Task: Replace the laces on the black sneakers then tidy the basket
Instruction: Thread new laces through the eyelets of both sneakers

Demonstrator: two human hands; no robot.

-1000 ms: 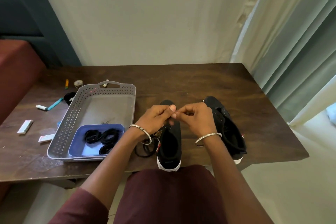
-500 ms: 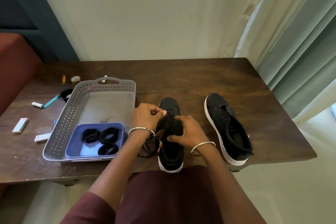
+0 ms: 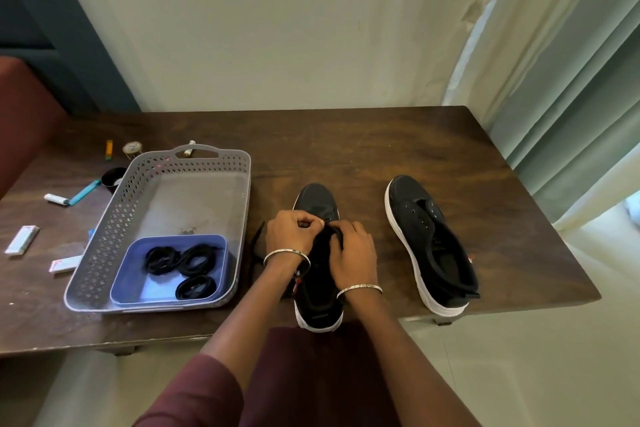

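Observation:
Two black sneakers with white soles stand on the brown table (image 3: 363, 142). On the left sneaker (image 3: 317, 199), near the front edge, both my hands work at the eyelets. My left hand (image 3: 292, 232) pinches a black lace (image 3: 257, 246), which trails down beside the shoe. My right hand (image 3: 351, 253) grips the shoe's tongue and upper. The right sneaker (image 3: 429, 243) stands apart with bare eyelets. A grey perforated basket (image 3: 138, 198) at the left holds a blue tray (image 3: 133, 274) with three coiled black laces (image 3: 183, 262).
Small items lie left of and behind the basket: a white stick (image 3: 21, 239), a white packet (image 3: 65, 263), a blue-and-white pen (image 3: 71, 198), a black cap (image 3: 112, 177), an orange piece (image 3: 109, 149), a round piece (image 3: 132, 148). A curtain (image 3: 561, 80) hangs at the right.
My hands dropped from above the left sneaker's toe down onto its eyelets. The lace end that was held up between both hands is now at the shoe.

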